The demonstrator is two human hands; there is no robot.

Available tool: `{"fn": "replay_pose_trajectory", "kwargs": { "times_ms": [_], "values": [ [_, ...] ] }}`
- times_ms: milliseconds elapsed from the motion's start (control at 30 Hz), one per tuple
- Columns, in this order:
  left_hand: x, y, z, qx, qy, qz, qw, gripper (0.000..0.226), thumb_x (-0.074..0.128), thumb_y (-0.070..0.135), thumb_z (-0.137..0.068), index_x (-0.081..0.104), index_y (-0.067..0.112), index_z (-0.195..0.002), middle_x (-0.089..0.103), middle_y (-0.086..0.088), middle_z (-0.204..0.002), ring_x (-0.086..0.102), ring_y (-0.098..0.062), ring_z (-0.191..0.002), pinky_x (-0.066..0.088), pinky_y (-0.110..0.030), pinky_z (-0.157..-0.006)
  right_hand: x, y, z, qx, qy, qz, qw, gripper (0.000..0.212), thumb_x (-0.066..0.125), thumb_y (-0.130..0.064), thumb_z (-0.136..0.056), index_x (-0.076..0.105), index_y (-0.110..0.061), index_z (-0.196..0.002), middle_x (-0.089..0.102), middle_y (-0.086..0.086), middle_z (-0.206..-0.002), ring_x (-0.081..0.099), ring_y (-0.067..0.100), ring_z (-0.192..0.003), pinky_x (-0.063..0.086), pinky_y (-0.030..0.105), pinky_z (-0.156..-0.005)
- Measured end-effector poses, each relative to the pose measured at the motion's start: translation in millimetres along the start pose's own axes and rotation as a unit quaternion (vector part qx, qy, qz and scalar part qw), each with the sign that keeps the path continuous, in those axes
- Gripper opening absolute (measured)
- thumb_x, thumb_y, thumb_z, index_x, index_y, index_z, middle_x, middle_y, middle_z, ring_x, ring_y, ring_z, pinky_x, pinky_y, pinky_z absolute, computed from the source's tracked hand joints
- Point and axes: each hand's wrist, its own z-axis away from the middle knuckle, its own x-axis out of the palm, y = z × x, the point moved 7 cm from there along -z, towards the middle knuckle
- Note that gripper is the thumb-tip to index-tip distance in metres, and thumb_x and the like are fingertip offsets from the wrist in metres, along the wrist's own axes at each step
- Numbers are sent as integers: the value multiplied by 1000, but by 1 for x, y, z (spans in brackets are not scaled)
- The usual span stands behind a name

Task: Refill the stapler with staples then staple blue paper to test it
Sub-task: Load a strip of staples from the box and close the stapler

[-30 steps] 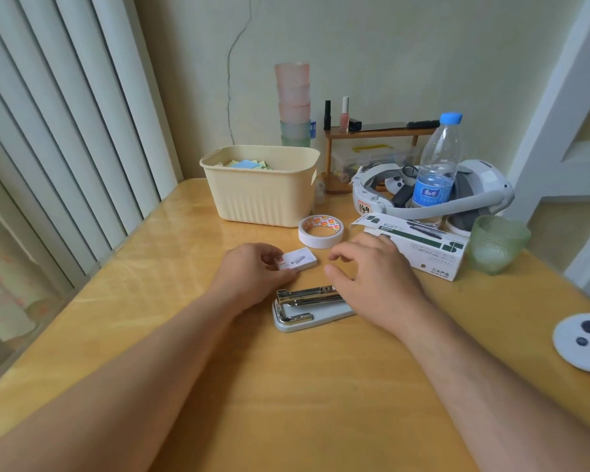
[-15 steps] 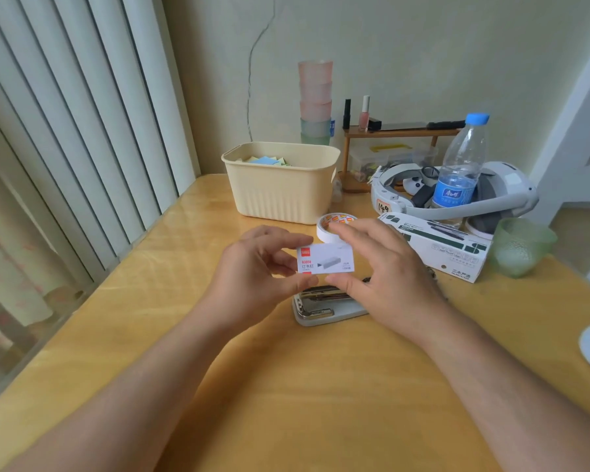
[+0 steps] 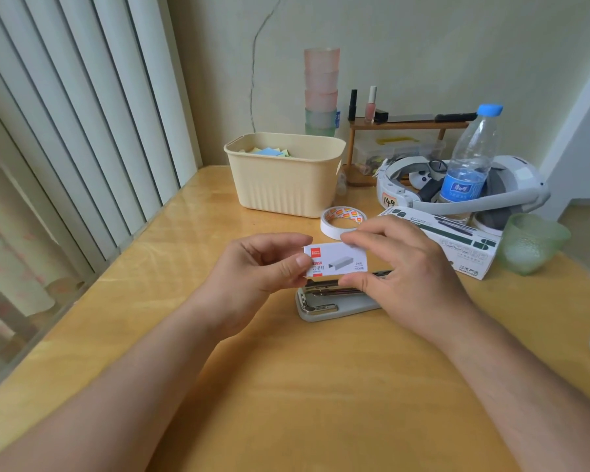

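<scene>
Staple box (image 3: 334, 259) held up in the air btwn both hands, long axis running L-R. Left hand (image 3: 258, 267) pinches its left end, right hand (image 3: 401, 267) pinches the right end, fingers clamped top & bottom. Stapler (image 3: 334, 301) lies open on worktop (image 3: 286, 386) directly below box, w/ right hand nearer. Blue paper (image 3: 265, 151) sits in basket (image 3: 283, 178), well apart.

Probably home: nail polish (image 3: 371, 103), blinds (image 3: 82, 131)

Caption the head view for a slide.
Both hands hold a staple box above the open stapler.
</scene>
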Motion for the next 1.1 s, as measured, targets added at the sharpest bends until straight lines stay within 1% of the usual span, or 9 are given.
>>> {"fn": "replay_pose_trajectory", "kwargs": {
  "times_ms": [267,400,533,633,767,833,900,1033,1100],
  "values": [
    [0,0,0,4,-9,8,1000,22,78,12,-74,79,15,-96,80,-9,-85,76,-23,-84,63,-34,-79,-1,1,0,10,-9,-17,1000,51,91,-24,-66,74,-17,-114,67,-3,-110,63,22,-103,54,43,-84],
    [-1,0,0,3,-5,0,1000,22,77,11,-74,77,12,-96,81,-11,-88,78,-25,-86,64,-36,-82,-1,2,1,13,-15,-21,1000,51,91,-24,-66,74,-19,-113,66,-5,-108,63,19,-101,53,42,-83],
    [0,0,0,-5,-12,14,1000,19,76,8,-74,78,12,-92,79,-11,-87,77,-26,-86,64,-34,-79,0,4,1,26,-16,-37,999,51,91,-25,-66,74,-21,-114,64,-8,-107,61,14,-96,53,42,-81],
    [1,-2,0,-30,-31,50,998,19,72,4,-77,74,10,-94,74,-11,-85,72,-28,-87,64,-29,-74,0,7,2,37,-16,-58,997,52,91,-25,-67,73,-24,-116,62,-12,-108,59,9,-94,54,41,-79],
    [6,-4,0,-45,-61,58,995,15,70,2,-85,67,9,-99,65,-10,-82,69,-23,-83,64,-29,-77,1,9,2,42,-21,-64,997,52,90,-25,-67,72,-24,-116,60,-14,-106,58,8,-92,55,41,-75],
    [8,-4,0,-44,-68,56,995,11,71,3,-89,66,11,-95,61,-9,-80,65,-21,-79,64,-31,-79,2,9,3,44,-23,-64,997,52,90,-25,-68,73,-23,-116,60,-13,-105,58,10,-91,54,42,-74],
    [8,-4,0,-33,-65,48,996,8,69,7,-88,62,11,-89,59,-9,-83,62,-25,-86,64,-31,-78,4,6,3,41,-31,-68,996,51,90,-24,-68,73,-22,-116,61,-10,-105,58,10,-90,53,39,-75],
    [7,-4,0,-27,-47,45,998,16,62,-4,-97,60,10,-89,67,-11,-88,71,-29,-94,66,-31,-75,3,5,2,41,-32,-71,996,50,89,-23,-69,73,-21,-117,59,-12,-103,56,8,-89,53,37,-75],
    [5,-4,-1,-28,-37,39,998,15,59,-2,-98,64,11,-92,70,-16,-92,72,-31,-92,66,-29,-73,2,7,2,46,-29,-67,996,51,89,-24,-70,72,-21,-117,57,-14,-103,55,6,-89,52,35,-76]
  ]
}}
